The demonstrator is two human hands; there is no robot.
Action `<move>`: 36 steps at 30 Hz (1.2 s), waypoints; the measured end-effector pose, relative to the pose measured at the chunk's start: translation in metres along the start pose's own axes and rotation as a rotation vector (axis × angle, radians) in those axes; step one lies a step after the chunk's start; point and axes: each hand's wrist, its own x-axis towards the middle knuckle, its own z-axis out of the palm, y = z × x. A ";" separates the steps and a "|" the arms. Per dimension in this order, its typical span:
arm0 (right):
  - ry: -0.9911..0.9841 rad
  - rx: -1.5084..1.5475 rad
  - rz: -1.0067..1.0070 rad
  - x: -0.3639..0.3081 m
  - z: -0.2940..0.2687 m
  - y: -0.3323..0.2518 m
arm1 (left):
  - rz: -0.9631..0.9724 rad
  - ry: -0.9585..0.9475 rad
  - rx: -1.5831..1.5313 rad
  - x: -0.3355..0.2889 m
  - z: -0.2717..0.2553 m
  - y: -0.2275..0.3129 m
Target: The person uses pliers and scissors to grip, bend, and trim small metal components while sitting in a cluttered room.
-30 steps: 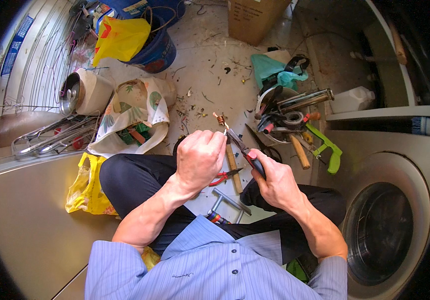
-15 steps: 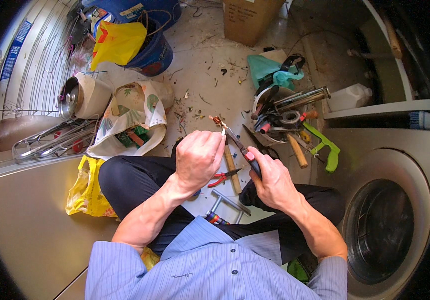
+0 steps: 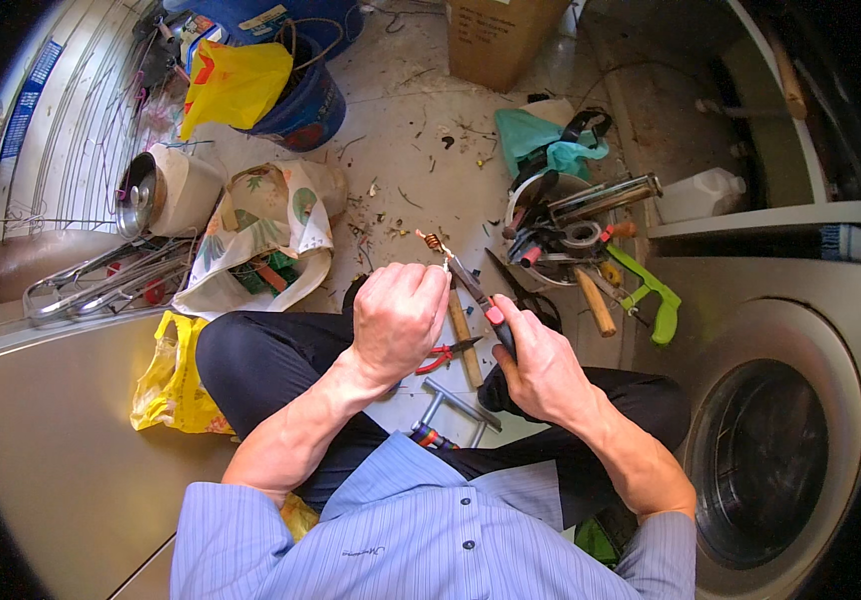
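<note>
My left hand [image 3: 406,315] is closed, its fingers pinched on a white wire [image 3: 446,265] that shows only at the fingertips. Just beyond it is a small coil of copper wire [image 3: 434,241], bare strands sticking out. In my right hand [image 3: 546,370] is a tool that looks like long-nosed pliers [image 3: 469,280], with narrow grey metal jaws and a black-and-red grip. Its tip meets the wire beside the coil; I cannot tell how firmly it bites. Below lie red-handled pliers [image 3: 436,359], a hammer with a wooden handle [image 3: 466,345] and a grey metal T-shaped tool [image 3: 461,403].
Right of my hands, tools crowd a round container [image 3: 551,268], a green-handled tool [image 3: 656,300] beside it. A washing machine [image 3: 846,400] stands at my right. A patterned bag [image 3: 301,225], a yellow bag [image 3: 186,375] and a blue bucket [image 3: 316,110] are at left. Scraps litter the floor.
My right hand and the pliers have shifted slightly left and down. The copper coil has moved a little to the left. My left hand has hardly moved.
</note>
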 end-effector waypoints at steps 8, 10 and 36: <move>0.037 -0.026 0.040 -0.001 0.008 0.003 | 0.011 0.041 -0.070 -0.009 0.006 0.000; 0.047 -0.050 0.043 0.000 0.015 0.007 | -0.005 0.066 -0.064 -0.010 0.007 -0.001; -0.197 0.774 0.348 0.010 -0.005 0.010 | -0.523 -0.004 -0.536 0.004 -0.002 0.005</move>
